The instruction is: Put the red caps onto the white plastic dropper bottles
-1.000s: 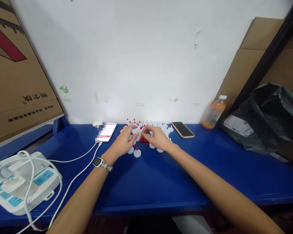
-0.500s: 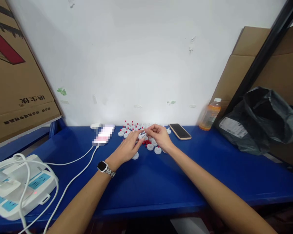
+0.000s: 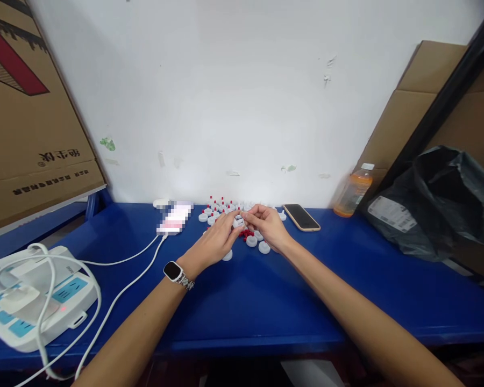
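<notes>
Upper left of the frame: cardboard box (image 3: 32, 107) printed with dark Chinese characters, seen mirrored or upside down, not readable; two smaller lines beneath, also illegible. Right side: white label (image 3: 391, 213) on black bag (image 3: 447, 199), print too small. Phone screen (image 3: 173, 219) left of centre blurred out.

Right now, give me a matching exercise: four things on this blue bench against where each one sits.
1. orange drink bottle
2. white power strip
3. dark phone, tan case
4. small red beads

A. near left edge
B. below both hands' fingertips
C. by the wall, beside the black bag
D. just right of the white caps

Pairs: 1-C, 2-A, 3-D, 4-B
</notes>
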{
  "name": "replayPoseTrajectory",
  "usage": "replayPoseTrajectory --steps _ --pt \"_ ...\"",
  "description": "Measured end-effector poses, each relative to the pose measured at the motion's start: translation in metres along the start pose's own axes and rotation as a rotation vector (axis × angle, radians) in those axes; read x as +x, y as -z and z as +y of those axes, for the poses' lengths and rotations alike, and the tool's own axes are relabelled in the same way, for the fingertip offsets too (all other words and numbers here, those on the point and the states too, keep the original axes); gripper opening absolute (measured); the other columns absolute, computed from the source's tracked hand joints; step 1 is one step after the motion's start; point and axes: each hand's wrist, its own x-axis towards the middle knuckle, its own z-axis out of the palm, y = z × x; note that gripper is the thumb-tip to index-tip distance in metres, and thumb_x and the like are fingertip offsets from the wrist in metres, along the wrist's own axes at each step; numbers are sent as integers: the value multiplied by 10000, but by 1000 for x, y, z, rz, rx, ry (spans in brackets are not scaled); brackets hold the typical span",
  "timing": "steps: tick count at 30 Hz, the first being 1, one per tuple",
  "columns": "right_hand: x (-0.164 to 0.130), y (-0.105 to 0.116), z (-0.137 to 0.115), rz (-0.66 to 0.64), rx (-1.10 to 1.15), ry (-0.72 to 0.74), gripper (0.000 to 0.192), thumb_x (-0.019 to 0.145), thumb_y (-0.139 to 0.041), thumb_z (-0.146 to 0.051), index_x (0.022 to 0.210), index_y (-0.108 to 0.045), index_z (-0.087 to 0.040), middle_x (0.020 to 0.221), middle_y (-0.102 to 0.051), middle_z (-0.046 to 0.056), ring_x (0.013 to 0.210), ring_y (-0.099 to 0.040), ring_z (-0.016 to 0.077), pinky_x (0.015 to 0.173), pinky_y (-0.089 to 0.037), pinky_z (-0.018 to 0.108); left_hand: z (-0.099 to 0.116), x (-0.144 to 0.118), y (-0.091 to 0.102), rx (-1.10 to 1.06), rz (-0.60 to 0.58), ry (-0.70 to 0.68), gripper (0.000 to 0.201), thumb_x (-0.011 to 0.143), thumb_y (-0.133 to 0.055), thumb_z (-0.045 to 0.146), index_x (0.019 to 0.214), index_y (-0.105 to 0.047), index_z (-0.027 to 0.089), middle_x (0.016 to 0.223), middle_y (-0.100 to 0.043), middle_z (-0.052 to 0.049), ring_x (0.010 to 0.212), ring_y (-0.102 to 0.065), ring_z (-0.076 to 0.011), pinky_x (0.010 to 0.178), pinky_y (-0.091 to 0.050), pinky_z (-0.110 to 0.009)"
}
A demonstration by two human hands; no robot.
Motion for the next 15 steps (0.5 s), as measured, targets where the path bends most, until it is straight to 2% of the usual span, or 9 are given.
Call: replayPoseTrajectory --steps 6,9,11,13,15 --pt "2 -9 4 41 35 64 371 675 -810 -472 665 -568 -191 527 -542 -40 492 -458 90 492 -361 239 -11 3 -6 -106 55 -3 497 1030 -320 446 1470 -321 216 1451 -472 -134 1354 -457 -241 1137 -370 -430" --pt "24 -3 5 32 -103 129 328 714 -771 -455 689 -582 -189 570 -594 -16 522 -514 110 524 -419 250 -23 7 -4 -52 144 79 612 1005 -390 470 1533 -198 227 1430 -469 -141 1326 -464 -264 1114 -381 -466" --pt "50 6 8 90 -259 212 258 750 -730 -403 726 -590 -188 626 -631 -3 555 -559 123 559 -458 257 -31 8 -1 -3 242 137 694 977 -454 483 1542 -159 207 1369 -494 -151 1264 -493 -275 1074 -410 -482" --pt "81 15 15 152 -459 241 140 759 -690 -290 745 -602 -182 664 -650 4 594 -599 134 589 -477 255 -38 8 3 29 279 154 628 969 -476 476 1499 -269 210 1322 -514 -135 1219 -508 -265 1051 -425 -470" --pt "110 21 25 175 -695 220 20 760 -633 -184 747 -624 -173 691 -668 12 639 -622 136 629 -478 244 -42 7 5 50 267 144 476 975 -468 462 1386 -434 225 1285 -531 -108 1189 -517 -251 1047 -425 -454"
